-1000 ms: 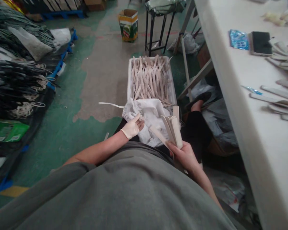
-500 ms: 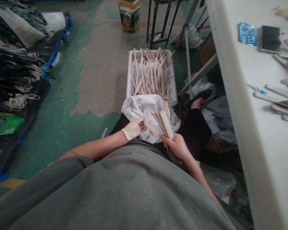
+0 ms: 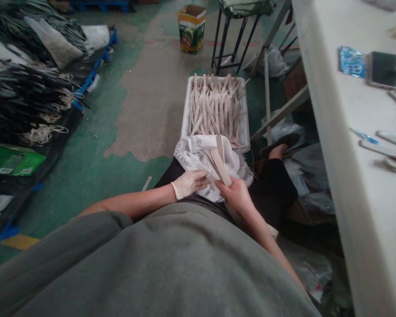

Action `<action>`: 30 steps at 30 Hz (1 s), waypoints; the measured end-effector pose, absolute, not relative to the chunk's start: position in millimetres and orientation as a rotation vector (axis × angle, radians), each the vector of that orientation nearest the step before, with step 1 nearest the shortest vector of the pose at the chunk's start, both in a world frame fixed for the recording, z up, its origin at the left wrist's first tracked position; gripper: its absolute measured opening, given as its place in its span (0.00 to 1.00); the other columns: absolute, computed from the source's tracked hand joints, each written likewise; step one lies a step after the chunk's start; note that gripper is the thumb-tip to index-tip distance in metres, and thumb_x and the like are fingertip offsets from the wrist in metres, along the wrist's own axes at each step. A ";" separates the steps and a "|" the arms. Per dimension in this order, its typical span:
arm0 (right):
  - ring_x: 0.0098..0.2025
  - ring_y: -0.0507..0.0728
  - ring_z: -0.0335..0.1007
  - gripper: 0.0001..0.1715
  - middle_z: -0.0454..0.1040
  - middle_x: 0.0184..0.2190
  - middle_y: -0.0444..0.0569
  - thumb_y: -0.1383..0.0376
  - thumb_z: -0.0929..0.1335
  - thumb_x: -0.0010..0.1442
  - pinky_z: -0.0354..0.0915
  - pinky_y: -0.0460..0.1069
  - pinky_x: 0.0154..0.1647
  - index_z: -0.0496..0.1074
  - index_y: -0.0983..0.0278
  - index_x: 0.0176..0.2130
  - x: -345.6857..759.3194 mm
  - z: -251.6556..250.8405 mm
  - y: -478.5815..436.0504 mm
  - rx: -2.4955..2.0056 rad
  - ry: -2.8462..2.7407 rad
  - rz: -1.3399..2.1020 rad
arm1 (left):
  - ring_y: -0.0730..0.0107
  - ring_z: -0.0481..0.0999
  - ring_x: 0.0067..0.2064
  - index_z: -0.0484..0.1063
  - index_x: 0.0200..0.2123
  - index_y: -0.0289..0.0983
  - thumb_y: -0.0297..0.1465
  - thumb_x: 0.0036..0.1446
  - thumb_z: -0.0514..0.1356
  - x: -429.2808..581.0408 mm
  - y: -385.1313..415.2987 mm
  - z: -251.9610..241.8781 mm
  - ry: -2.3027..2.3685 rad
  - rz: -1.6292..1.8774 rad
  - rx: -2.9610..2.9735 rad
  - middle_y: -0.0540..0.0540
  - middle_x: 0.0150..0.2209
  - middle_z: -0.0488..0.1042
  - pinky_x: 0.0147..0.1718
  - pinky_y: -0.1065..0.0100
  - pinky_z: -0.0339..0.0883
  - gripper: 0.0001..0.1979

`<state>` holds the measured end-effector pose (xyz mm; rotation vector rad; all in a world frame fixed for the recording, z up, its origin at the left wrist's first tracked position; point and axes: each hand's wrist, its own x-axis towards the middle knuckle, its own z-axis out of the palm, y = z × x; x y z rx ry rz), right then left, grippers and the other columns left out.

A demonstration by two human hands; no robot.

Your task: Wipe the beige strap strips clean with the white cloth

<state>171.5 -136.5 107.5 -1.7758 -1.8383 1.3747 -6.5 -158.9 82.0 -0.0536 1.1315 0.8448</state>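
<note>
worn green concrete floor (image 3: 86,171) lies under a white plastic crate (image 3: 186,112) of pale flat sticks. on the lap, a white cloth bag (image 3: 194,154). the bare right hand (image 3: 238,197) grips a fan of beige flat sticks (image 3: 219,165) over it; the gloved left hand (image 3: 188,183) pinches their lower ends.

Two hands were in view, the gloved left hand (image 3: 188,184) and the bare right hand (image 3: 236,198), the right one gripping a sheaf of flat sticks (image 3: 220,165), about four as far as could be told. There was one white bag (image 3: 193,154) on the lap and one white crate (image 3: 185,112) on the floor, heaped with pale strips (image 3: 214,108) too many to count. Farther off stood one cardboard box (image 3: 192,22) and one black stool (image 3: 232,42), while the one worktop (image 3: 346,176) carried one phone (image 3: 382,69), one blue packet (image 3: 351,61) and several flat pieces (image 3: 383,149), cut off at the edge.
</note>
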 end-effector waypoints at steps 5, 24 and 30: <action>0.22 0.56 0.69 0.20 0.76 0.20 0.50 0.51 0.68 0.54 0.61 0.47 0.24 0.75 0.65 0.27 167.3 122.9 -130.2 -1.632 -1.885 1.651 | 0.73 0.77 0.34 0.75 0.34 0.34 0.27 0.54 0.70 -22.2 -162.9 85.7 1.122 0.971 -0.111 0.46 0.34 0.79 0.40 0.70 0.70 0.07; 0.25 0.55 0.65 0.28 0.73 0.21 0.47 0.46 0.69 0.49 0.62 0.49 0.26 0.79 0.69 0.31 144.9 142.9 -121.7 -1.566 -1.992 1.645 | 0.77 0.73 0.25 0.71 0.28 0.34 0.20 0.53 0.68 -52.3 -181.6 96.4 1.097 1.113 -0.288 0.51 0.25 0.73 0.28 0.74 0.67 0.09; 0.27 0.59 0.70 0.22 0.76 0.22 0.49 0.51 0.66 0.53 0.61 0.49 0.29 0.78 0.67 0.30 151.3 149.7 -126.2 -1.572 -2.270 1.496 | 0.80 0.68 0.21 0.70 0.26 0.34 0.18 0.55 0.65 -46.9 -185.6 95.6 1.098 1.077 -0.401 0.52 0.22 0.70 0.25 0.76 0.66 0.10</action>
